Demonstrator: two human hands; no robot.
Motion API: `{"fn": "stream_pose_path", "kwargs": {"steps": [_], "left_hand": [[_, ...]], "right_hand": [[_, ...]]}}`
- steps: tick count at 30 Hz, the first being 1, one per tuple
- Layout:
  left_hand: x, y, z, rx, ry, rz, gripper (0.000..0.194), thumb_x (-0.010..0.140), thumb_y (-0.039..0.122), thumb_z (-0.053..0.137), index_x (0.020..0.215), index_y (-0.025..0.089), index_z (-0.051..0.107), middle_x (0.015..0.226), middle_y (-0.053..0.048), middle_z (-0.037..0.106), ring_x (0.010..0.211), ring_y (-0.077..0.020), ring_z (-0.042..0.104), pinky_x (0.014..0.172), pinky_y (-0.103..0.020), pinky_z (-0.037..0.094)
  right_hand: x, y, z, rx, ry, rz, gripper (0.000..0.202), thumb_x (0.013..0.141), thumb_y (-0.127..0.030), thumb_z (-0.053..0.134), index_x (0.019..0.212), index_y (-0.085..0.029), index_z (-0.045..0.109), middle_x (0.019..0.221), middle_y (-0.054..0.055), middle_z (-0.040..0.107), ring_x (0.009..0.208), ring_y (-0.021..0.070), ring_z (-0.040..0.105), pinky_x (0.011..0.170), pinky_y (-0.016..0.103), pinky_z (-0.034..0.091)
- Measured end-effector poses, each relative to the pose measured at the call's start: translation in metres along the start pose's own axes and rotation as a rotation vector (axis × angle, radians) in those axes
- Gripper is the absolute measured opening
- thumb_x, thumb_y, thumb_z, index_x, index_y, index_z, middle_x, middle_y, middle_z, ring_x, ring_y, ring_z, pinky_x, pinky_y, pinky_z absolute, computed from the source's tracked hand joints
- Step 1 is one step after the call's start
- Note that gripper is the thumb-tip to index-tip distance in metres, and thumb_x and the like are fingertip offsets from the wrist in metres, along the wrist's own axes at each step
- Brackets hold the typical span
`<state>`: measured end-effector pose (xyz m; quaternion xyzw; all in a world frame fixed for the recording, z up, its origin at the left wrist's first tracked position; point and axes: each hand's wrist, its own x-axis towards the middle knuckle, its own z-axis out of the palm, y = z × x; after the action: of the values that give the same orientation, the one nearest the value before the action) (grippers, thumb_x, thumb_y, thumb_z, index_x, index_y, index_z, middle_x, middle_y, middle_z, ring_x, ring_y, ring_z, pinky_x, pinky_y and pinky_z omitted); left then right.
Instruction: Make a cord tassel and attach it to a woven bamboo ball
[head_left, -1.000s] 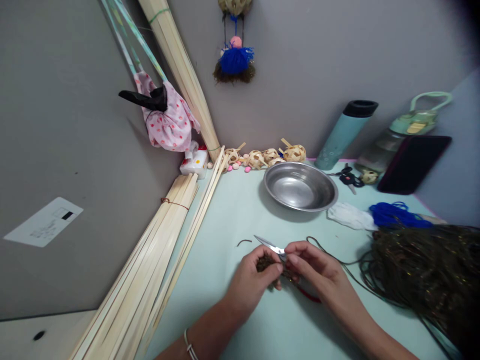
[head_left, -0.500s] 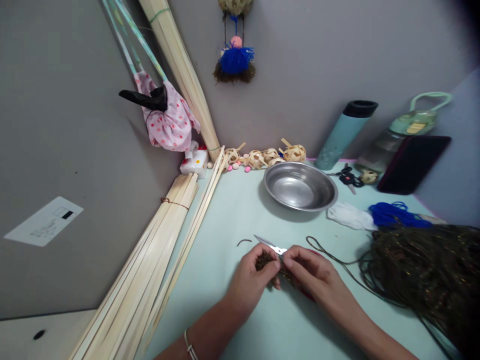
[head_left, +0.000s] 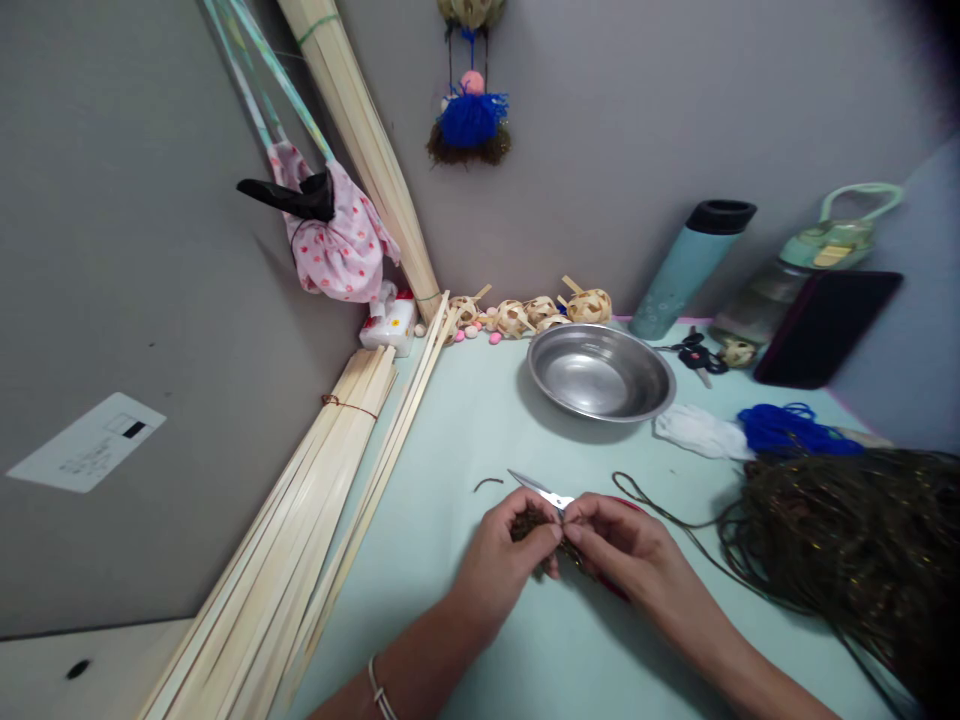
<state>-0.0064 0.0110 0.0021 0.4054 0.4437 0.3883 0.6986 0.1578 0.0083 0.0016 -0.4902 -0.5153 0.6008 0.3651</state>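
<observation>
A small bundle of dark brown yarn (head_left: 531,524) is pinched between the thumb and fingers of my left hand (head_left: 502,560). My right hand (head_left: 626,550) is closed too, its thumb and fingertips pinching the yarn right beside the left fingertips. Part of the bundle hangs below and is hidden by the hands. Scissors (head_left: 536,488) with red handles lie on the table just behind my hands, blades pointing left; my right hand covers most of the handles. A short cut piece of yarn (head_left: 489,482) lies left of the blade tip.
A steel bowl (head_left: 600,375) stands behind my hands. Right are a big brown yarn heap (head_left: 847,550), blue yarn (head_left: 799,428) and white yarn (head_left: 701,432). Bamboo strips (head_left: 300,530) run along the left. Woven balls (head_left: 514,318), a tumbler (head_left: 690,270) and a phone (head_left: 829,330) line the back.
My right fingertips have shifted slightly left, closer to the left fingertips on the yarn. The scissors and everything around have stayed in place.
</observation>
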Motion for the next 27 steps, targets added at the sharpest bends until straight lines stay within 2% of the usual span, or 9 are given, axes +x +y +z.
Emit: {"fn": "stream_pose_path", "kwargs": {"steps": [6, 9, 11, 13, 16, 19, 24, 27], "left_hand": [[0.0000, -0.0009, -0.0001, -0.160, 0.003, 0.016, 0.013, 0.077, 0.026, 0.064, 0.079, 0.017, 0.055, 0.070, 0.003, 0.056, 0.057, -0.0085, 0.052, 0.063, -0.025, 0.038], [-0.0013, 0.0002, 0.0004, -0.226, -0.028, 0.032, 0.013, 0.080, 0.027, 0.064, 0.082, 0.017, 0.055, 0.078, 0.001, 0.060, 0.059, -0.0082, 0.053, 0.064, -0.025, 0.040], [-0.0019, 0.0009, 0.0004, -0.229, -0.043, 0.062, 0.014, 0.082, 0.027, 0.065, 0.084, 0.017, 0.055, 0.088, -0.001, 0.063, 0.060, -0.0079, 0.054, 0.065, -0.026, 0.041], [-0.0021, 0.0009, 0.0001, -0.192, -0.031, 0.087, 0.014, 0.083, 0.028, 0.064, 0.084, 0.017, 0.055, 0.095, -0.002, 0.064, 0.062, -0.0078, 0.054, 0.066, -0.026, 0.042], [-0.0019, -0.0011, -0.0005, -0.088, 0.015, 0.086, 0.013, 0.085, 0.028, 0.063, 0.083, 0.017, 0.055, 0.084, 0.001, 0.060, 0.061, -0.0081, 0.053, 0.066, -0.026, 0.041], [-0.0014, -0.0038, -0.0003, -0.026, 0.006, 0.050, 0.014, 0.084, 0.028, 0.063, 0.084, 0.018, 0.054, 0.070, 0.004, 0.053, 0.059, -0.0088, 0.052, 0.063, -0.025, 0.040], [0.0000, -0.0044, 0.0004, -0.033, -0.083, 0.036, 0.022, 0.078, 0.031, 0.070, 0.086, 0.018, 0.055, 0.072, 0.003, 0.055, 0.060, -0.0095, 0.052, 0.061, -0.025, 0.042], [0.0005, -0.0028, 0.0004, -0.028, -0.063, 0.044, 0.017, 0.082, 0.030, 0.066, 0.084, 0.017, 0.056, 0.071, 0.003, 0.055, 0.059, -0.0091, 0.053, 0.063, -0.025, 0.041]], "right_hand": [[0.0003, -0.0004, 0.0011, -0.004, -0.018, 0.016, 0.033, 0.086, -0.050, 0.068, 0.080, -0.018, 0.061, 0.063, -0.003, 0.053, 0.055, 0.0110, 0.039, 0.053, 0.025, 0.029], [-0.0007, -0.0040, 0.0026, 0.013, -0.069, 0.007, 0.034, 0.088, -0.051, 0.065, 0.079, -0.018, 0.060, 0.064, -0.001, 0.059, 0.059, 0.0131, 0.046, 0.056, 0.026, 0.033], [-0.0013, -0.0051, 0.0030, 0.030, -0.091, -0.011, 0.033, 0.089, -0.050, 0.064, 0.080, -0.018, 0.060, 0.068, 0.001, 0.062, 0.062, 0.0142, 0.049, 0.059, 0.027, 0.035], [-0.0014, -0.0042, 0.0021, 0.020, -0.060, -0.021, 0.033, 0.089, -0.049, 0.064, 0.079, -0.019, 0.060, 0.064, -0.001, 0.058, 0.059, 0.0125, 0.045, 0.057, 0.026, 0.034], [-0.0008, -0.0010, -0.0008, -0.015, 0.035, -0.006, 0.031, 0.088, -0.048, 0.066, 0.080, -0.019, 0.060, 0.060, -0.005, 0.048, 0.054, 0.0101, 0.038, 0.052, 0.024, 0.028], [-0.0002, 0.0012, -0.0026, -0.023, 0.065, 0.015, 0.033, 0.087, -0.051, 0.067, 0.084, -0.019, 0.061, 0.061, -0.005, 0.048, 0.053, 0.0102, 0.037, 0.050, 0.024, 0.026], [-0.0019, -0.0003, -0.0017, -0.001, 0.037, 0.029, 0.035, 0.086, -0.054, 0.067, 0.083, -0.019, 0.061, 0.064, -0.003, 0.051, 0.056, 0.0116, 0.041, 0.052, 0.025, 0.027], [-0.0029, -0.0027, -0.0023, -0.009, 0.042, 0.015, 0.034, 0.088, -0.054, 0.064, 0.090, -0.020, 0.062, 0.068, -0.002, 0.054, 0.058, 0.0123, 0.043, 0.053, 0.026, 0.029]]}}
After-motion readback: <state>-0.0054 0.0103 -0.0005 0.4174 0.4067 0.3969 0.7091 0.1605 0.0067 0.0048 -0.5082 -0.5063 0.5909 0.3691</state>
